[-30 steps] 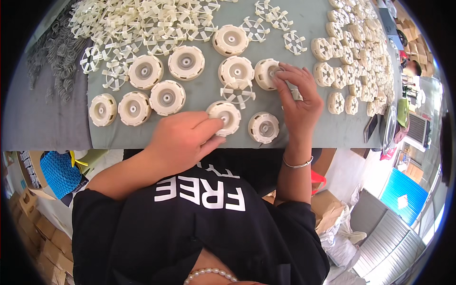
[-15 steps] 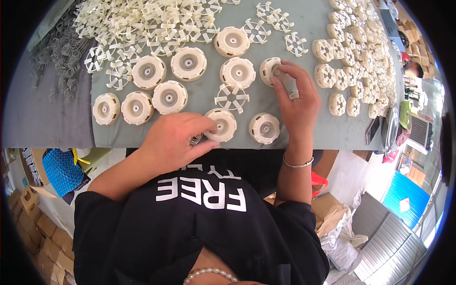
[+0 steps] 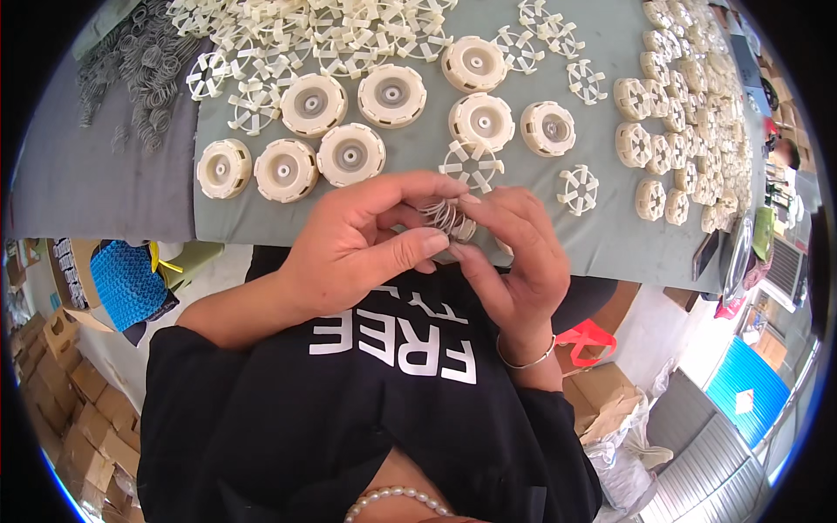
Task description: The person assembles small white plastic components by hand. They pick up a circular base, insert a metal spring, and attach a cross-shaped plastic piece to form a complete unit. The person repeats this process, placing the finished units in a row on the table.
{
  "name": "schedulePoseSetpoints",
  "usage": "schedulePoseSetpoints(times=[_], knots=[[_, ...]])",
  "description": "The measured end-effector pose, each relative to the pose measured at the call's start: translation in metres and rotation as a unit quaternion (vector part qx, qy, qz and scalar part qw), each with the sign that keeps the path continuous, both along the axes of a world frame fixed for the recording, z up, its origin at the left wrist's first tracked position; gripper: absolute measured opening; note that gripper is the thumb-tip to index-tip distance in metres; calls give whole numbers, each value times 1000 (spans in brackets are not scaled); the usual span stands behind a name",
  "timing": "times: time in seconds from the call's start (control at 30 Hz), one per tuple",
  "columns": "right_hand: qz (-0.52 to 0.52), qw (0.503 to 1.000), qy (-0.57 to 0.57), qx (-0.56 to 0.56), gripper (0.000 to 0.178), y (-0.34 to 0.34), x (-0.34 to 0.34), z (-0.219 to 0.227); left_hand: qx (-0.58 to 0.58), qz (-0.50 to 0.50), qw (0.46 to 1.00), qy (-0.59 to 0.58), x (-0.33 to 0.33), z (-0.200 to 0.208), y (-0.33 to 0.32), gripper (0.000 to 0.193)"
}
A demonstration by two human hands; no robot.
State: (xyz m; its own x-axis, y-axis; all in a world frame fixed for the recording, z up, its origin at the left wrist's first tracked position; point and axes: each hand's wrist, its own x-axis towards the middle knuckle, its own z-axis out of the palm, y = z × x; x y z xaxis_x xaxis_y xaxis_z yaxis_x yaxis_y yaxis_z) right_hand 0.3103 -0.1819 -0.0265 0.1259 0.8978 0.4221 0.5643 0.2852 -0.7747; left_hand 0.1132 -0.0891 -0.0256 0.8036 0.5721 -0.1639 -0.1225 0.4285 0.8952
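Note:
Just over the table's front edge, my left hand (image 3: 366,240) holds a bunch of wire coil springs (image 3: 443,215) between thumb and fingers. The fingers of my right hand (image 3: 521,253) close on the right side of the same coils. How many springs there are I cannot make out. Beyond my hands lies a white spoked ring with tabs (image 3: 472,166). Cream round housings with a central hub (image 3: 351,155) lie face up in loose rows, one of them (image 3: 548,129) past my right hand. My hands cover the table right beneath them.
A heap of white spoked rings (image 3: 331,35) spreads along the far side. Piled springs (image 3: 144,74) lie on dark cloth at far left. Rows of cream housings fitted with spoked rings (image 3: 634,144) fill the right side, near a phone (image 3: 706,254). Another spoked ring (image 3: 578,190) lies to the right.
My right hand has let go of the far-right housing and come back to meet my left hand at the springs. My left hand has left the near housing. The view has shifted.

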Motion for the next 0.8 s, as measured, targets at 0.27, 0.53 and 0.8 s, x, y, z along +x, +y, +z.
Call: schedulePoseSetpoints(times=[0.27,0.53,0.8], knots=[[-102,986,-86,101,43,-8,10,6,-158,-166,969,91,-10,-1,18,18],[22,975,-203,-86,37,4,6,-1,370,59,915,149,-6,-17,-3,48],[-161,952,-191,-179,30,19,22,-9,441,29,883,159,12,-37,-9,63]])
